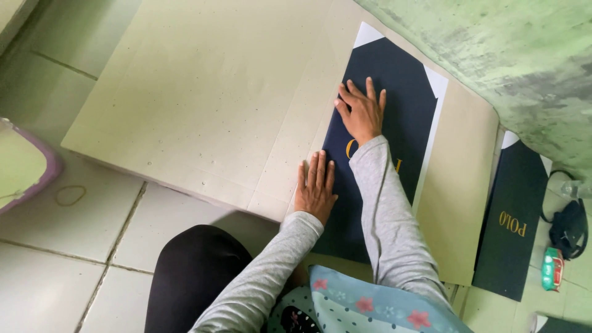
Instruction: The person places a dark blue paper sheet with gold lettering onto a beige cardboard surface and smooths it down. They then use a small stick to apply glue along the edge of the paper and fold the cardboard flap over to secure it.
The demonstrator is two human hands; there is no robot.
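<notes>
Pressing flat with fingers spread and closed on nothing, the left hand lies palm-down across the left edge of a dark navy sheet of card with white folded corner flaps, its fingertips reaching onto the large pale beige cardboard board beneath. The sheet lies on the right part of that board, which rests on the pale tiled floor, and it runs lengthwise away from the person. It is matte and smooth, with gold lettering partly hidden under the grey sleeve; white triangles show at its two far corners. Farther up the same sheet, the right hand rests palm-down too, fingers splayed and gripping nothing. Off to the right, beside the board, a second dark navy sheet with gold print lies on the floor, well apart from both hands.
</notes>
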